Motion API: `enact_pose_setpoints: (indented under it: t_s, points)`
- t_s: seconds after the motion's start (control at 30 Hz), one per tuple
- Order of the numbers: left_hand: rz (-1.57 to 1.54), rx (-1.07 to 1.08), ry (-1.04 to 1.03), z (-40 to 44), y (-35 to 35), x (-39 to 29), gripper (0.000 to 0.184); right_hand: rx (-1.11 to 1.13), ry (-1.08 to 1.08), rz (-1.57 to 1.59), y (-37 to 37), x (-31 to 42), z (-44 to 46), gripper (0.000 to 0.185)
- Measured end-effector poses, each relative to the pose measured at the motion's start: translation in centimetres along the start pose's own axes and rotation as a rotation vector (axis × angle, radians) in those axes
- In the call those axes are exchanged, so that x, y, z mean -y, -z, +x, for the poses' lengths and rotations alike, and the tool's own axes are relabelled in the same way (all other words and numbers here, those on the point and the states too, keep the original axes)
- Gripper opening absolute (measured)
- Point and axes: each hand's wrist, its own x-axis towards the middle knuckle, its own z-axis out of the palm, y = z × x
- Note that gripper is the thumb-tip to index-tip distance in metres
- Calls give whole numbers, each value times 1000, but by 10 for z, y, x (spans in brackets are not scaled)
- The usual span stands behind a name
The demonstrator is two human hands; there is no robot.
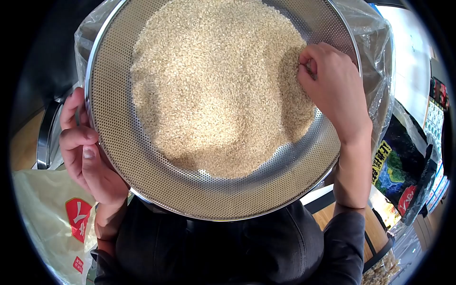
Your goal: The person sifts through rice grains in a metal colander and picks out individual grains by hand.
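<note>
A wide round metal sieve (pixel 223 199) with a perforated bottom and sides and a shiny rim lies across the middle of the view. A broad heap of pale brown rice grains (pixel 213 80) fills most of it. At the left rim, my left hand (pixel 90 156) has its fingers curled around the edge, with the thumb bent beside it. My right hand (pixel 332 80) is over the right side of the rice, thumb and fingers drawn together in a pinch. What lies between those fingertips, if anything, is hidden or too small to tell.
Clear plastic (pixel 380 61) shows behind the sieve on both sides. A pale bag (pixel 42 204) with red labels stands at lower left, near a metal-rimmed round container (pixel 45 137). Right are a dark printed bag (pixel 403 156) and a wooden-topped stool (pixel 327 216).
</note>
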Motion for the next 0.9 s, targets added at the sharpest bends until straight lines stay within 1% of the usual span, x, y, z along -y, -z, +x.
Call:
enact_pose_setpoints:
  t_s: [0.1,0.2,0.27,0.37,0.5,0.6,0.67,0.9]
  points:
    - [-1,0,-3,0,-1,-1,17,12,-20,-9,-1,0,0,9]
    - [-1,2,-7,1,-1,0,17,16,-14,47,3,0,0,10]
    - [-5,4,-9,1,-1,0,17,47,-47,163,11,0,-1,11]
    - [-12,10,-8,1,-1,0,17,47,-54,105,16,1,-4,9]
    - [-12,14,-2,0,-1,0,18,35,-58,111,12,-3,-4,8]
    - [-38,4,3,-1,-1,2,19,16,-18,73,9,-4,-4,7]
    - [-54,2,1,-1,-1,2,20,13,17,57,7,-5,-4,10]
    - [-5,10,9,0,3,2,20,-6,-63,30,12,-1,-4,15]
